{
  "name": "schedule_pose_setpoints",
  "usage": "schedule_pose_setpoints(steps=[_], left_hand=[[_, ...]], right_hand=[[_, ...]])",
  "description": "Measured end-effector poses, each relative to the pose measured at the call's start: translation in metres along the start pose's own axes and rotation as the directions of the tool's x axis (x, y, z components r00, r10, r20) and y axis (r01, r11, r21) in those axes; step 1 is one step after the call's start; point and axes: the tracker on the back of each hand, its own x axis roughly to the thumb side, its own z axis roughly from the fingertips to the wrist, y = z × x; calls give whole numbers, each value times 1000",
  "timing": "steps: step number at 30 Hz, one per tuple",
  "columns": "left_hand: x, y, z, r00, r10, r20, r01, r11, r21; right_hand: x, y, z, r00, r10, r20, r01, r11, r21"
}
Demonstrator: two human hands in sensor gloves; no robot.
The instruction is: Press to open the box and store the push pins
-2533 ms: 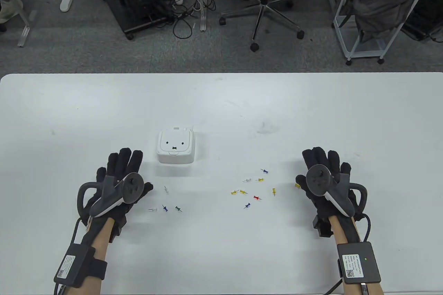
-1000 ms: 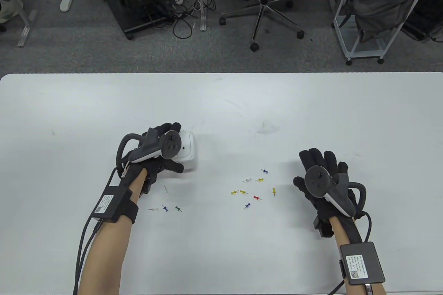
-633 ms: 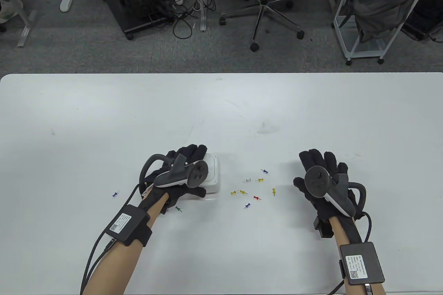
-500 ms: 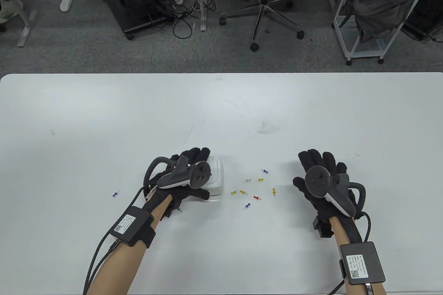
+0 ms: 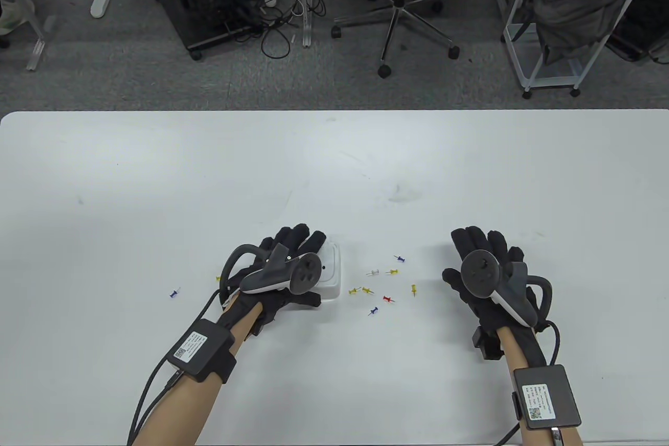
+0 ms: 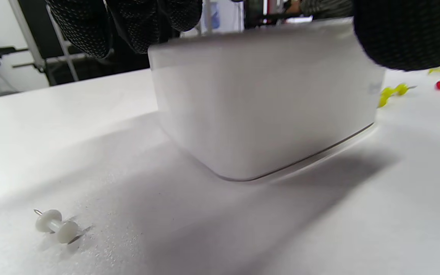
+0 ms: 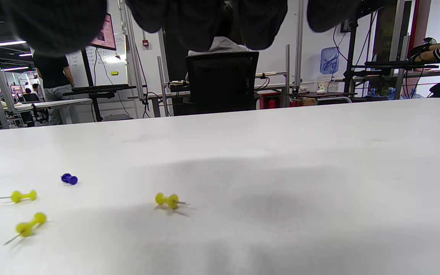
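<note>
The white box sits on the table, lid down, just left of a cluster of coloured push pins. My left hand grips the box from above; in the left wrist view the fingers lie over its far top edge and the thumb over its right corner, with the box filling the view. My right hand rests flat and open on the table, right of the pins, holding nothing. In the right wrist view a yellow pin and a blue pin lie ahead of it.
Stray pins lie left of the box: a blue one, a yellow one, and a white one close to my left wrist. The table stretches wide beyond the hands. Chairs and racks stand off the far edge.
My left hand reached the box, gripped it and slid it right and nearer, up beside the pin cluster. Pins on the left got scattered. My right hand has barely moved.
</note>
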Motion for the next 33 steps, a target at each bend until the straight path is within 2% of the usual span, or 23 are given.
schedule_pose_setpoints(steps=[4,8,11,18,33], left_hand=[[1,8,23,994,-105,18,104,992,68],[0,11,42,995,-94,44,87,987,138],[2,9,52,995,-78,69,67,987,145],[15,-2,53,981,-171,86,160,979,129],[27,-6,56,969,-232,84,218,965,147]], right_hand=[[0,0,0,1000,2,0,-2,1000,-2],[0,0,-1,1000,1,-1,-1,1000,-3],[-1,-1,-1,1000,8,-3,-8,1000,-8],[-1,0,-1,1000,8,-5,-8,1000,-7],[-2,1,-1,1000,1,-3,-1,1000,5]])
